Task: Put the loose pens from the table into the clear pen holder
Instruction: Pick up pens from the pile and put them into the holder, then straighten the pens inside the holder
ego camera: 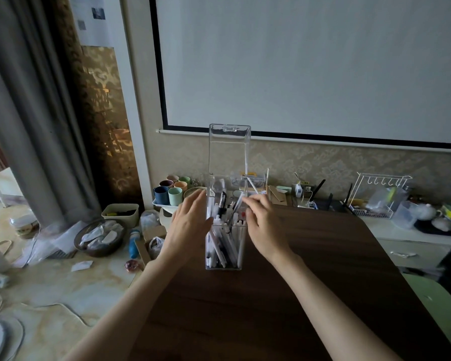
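The clear pen holder [209, 256] stands upright on the dark wooden table [271, 295], and its hinged lid [228, 152] is swung up and open. Several white and black pens [223, 246] stand inside it, leaning at angles. My left hand [190, 220] lies flat against the holder's left wall, fingers stretched out and thumb at the front corner. My right hand [264, 225] is at the holder's upper right rim. Its fingertips are pinched on the top end of a white pen [237, 207] that leans into the holder. I see no loose pens on the table.
Behind the table, a tray of coloured cups [171, 194] stands at the left and a white wire rack [375, 199] at the right on a low cabinet. A bowl-shaped basket [99, 237] and clutter lie on the floor to the left. A green chair [440, 303] is at the right edge.
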`<state>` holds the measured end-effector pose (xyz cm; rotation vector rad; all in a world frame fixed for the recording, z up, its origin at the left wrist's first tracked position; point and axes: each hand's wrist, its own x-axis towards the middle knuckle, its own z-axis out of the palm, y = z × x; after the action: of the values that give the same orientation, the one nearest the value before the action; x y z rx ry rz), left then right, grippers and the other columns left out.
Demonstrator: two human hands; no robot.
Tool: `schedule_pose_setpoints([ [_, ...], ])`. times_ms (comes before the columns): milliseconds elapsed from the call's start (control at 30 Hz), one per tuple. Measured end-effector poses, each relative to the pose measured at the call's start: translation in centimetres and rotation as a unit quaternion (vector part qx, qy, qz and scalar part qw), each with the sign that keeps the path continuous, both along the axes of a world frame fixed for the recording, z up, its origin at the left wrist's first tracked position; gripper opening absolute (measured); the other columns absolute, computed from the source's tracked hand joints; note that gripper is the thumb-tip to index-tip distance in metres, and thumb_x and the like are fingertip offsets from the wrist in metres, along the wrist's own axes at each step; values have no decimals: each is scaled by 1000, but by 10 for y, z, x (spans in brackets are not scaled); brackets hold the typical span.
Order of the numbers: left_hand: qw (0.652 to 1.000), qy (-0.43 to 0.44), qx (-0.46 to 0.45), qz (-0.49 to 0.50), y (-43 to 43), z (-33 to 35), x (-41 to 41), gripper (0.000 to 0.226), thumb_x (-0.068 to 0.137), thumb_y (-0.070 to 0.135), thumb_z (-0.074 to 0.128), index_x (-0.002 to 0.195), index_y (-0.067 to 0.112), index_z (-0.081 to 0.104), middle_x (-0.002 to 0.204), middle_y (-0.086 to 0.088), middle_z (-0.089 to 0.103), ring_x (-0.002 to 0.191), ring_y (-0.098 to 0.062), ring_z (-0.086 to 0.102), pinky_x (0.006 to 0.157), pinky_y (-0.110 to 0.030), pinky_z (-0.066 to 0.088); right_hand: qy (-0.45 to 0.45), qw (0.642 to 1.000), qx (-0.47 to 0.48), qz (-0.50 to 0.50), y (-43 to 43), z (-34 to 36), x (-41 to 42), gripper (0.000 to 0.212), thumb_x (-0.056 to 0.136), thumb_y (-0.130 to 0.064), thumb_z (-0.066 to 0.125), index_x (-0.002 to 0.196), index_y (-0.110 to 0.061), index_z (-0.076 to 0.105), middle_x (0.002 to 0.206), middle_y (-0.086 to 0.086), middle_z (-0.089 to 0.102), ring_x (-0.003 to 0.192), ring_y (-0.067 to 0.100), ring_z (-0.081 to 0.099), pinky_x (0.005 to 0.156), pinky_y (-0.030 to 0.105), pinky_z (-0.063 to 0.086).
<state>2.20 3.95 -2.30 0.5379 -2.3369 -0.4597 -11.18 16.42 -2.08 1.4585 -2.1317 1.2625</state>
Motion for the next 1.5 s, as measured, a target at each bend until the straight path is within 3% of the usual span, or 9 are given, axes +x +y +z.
schedule_pose_setpoints([
  [167, 998, -37, -43, 14, -5, 13, -4, 47, 88, 19, 56, 134, 13, 45, 141, -7, 47, 130, -27, 42, 109, -39, 28, 161, 978, 105, -80, -12, 22, -8, 39, 92, -10, 43, 130, -7, 49, 135, 6, 52, 113, 27, 51, 94, 41, 48],
  [367, 995, -83, -44, 15, -1, -1, 3, 41, 90, 20, 48, 131, 26, 46, 140, -3, 41, 128, -24, 38, 107, -40, 29, 165, 962, 189, -109, -19, 24, 0, 42, 93, -15, 38, 135, -10, 43, 137, 5, 52, 118, 29, 44, 98, 41, 39],
  [533, 997, -75, 20, 3, 3, -2, 0, 54, 94, 26, 42, 144, 27, 23, 145, -3, 35, 132, -24, 34, 105, -40, 31, 71, 976, 204, -36, -23, 23, 10, 44, 95, -11, 32, 138, -12, 39, 142, 4, 46, 129, 23, 38, 108, 33, 29],
  [767, 995, -88, 49, 9, -5, 0, -11, 29, 93, 24, 46, 120, 24, 58, 131, -5, 50, 123, -25, 43, 101, -42, 37, 32, 962, 272, 7, -17, 22, 5, 51, 90, -5, 31, 131, -28, 50, 144, -5, 44, 126, 25, 35, 108, 38, 31],
  [933, 993, -9, 114, -7, 6, 5, -7, 37, 90, 19, 54, 127, 17, 51, 132, -12, 47, 114, -27, 52, 91, -36, 47, -43, 995, 84, 13, -7, 30, -2, 43, 86, 7, 36, 115, -10, 63, 130, 7, 59, 124, 20, 50, 108, 27, 35],
  [1067, 968, -36, 247, -34, 0, 5, 5, 90, 77, 30, 71, 145, 19, 13, 145, -13, 32, 124, -22, 41, 96, -31, 39, -175, 969, -127, -117, -3, 62, -25, 31, 86, -1, 43, 106, -7, 65, 114, 10, 66, 99, 16, 60, 79, 13, 43],
  [1200, 928, -69, 355, -83, -3, -11, 0, 118, 57, 41, 84, 146, 29, 7, 146, -10, 36, 121, -19, 49, 103, -41, 43, -371, 927, -53, -10, -30, 99, -49, 41, 93, -15, 39, 132, -6, 45, 142, 10, 45, 127, 22, 43, 99, 30, 32],
  [1333, 902, -20, 416, -110, -21, -45, -18, 118, 41, 64, 80, 140, 32, 25, 103, 0, 70, 106, -25, 64, 97, -53, 47, -362, 930, 5, 58, -44, 111, -40, 47, 98, -30, 34, 139, -8, 35, 151, 8, 33, 137, 20, 31, 109, 32, 24],
  [1500, 906, 25, 408, -111, -5, -38, -12, 86, 72, 16, 76, 142, 25, 27, 81, 7, 68, 101, -25, 65, 100, -51, 45, -258, 962, -39, 78, -23, 107, -24, 47, 97, -34, 37, 134, -6, 44, 142, 9, 46, 132, 15, 40, 91, 4, 31],
])
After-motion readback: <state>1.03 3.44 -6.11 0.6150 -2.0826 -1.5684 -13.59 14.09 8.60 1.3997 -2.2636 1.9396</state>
